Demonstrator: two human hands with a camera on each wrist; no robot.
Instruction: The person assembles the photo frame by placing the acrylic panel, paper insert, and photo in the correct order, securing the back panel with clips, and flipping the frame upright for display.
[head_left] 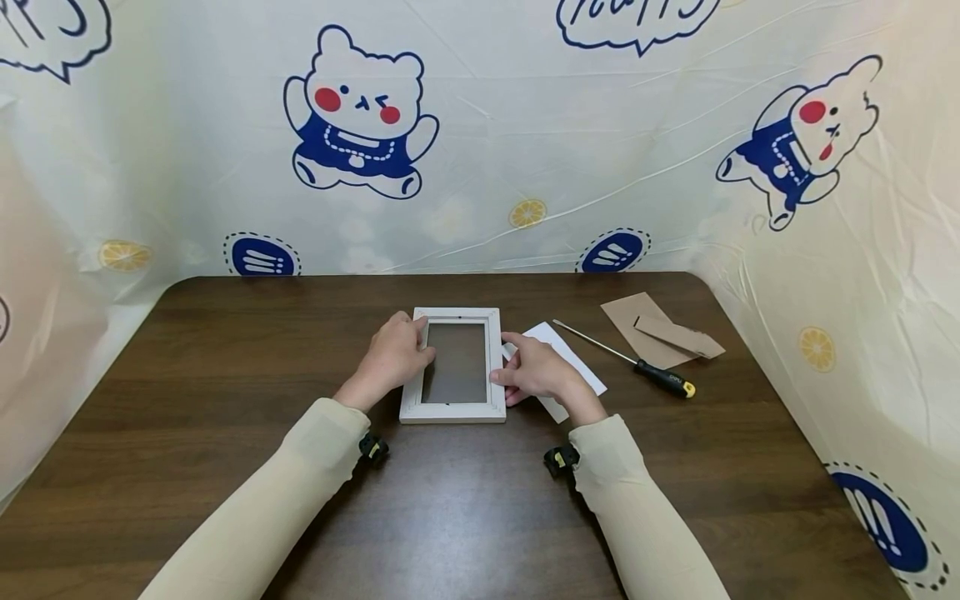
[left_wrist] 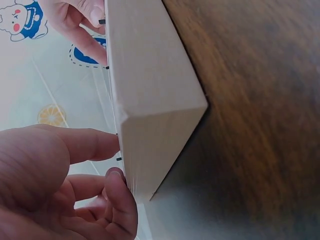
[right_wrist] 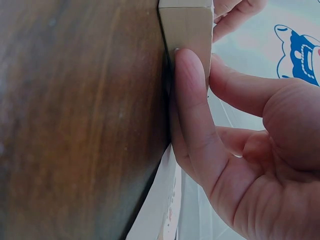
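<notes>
A white picture frame (head_left: 452, 414) lies back side up on the table, with a grey panel (head_left: 455, 362) inside its border. Small black tabs stand up along its inner edge. My left hand (head_left: 395, 350) holds the left border near the top corner; in the left wrist view its index finger and bent thumb lie at the back face, close to two of the tabs. On the right border, my right hand (head_left: 538, 368) grips the frame, thumb on the upper face and fingers against the outer side (right_wrist: 187, 30). White paper (head_left: 573, 362) lies partly hidden under the right hand.
To the right lies a screwdriver (head_left: 663, 379) with a black and yellow handle, its shaft pointing up and left. Behind it are a brown board (head_left: 626, 312) and a folded brown strip (head_left: 678, 336). A printed curtain (head_left: 480, 167) borders the brown table (head_left: 225, 358).
</notes>
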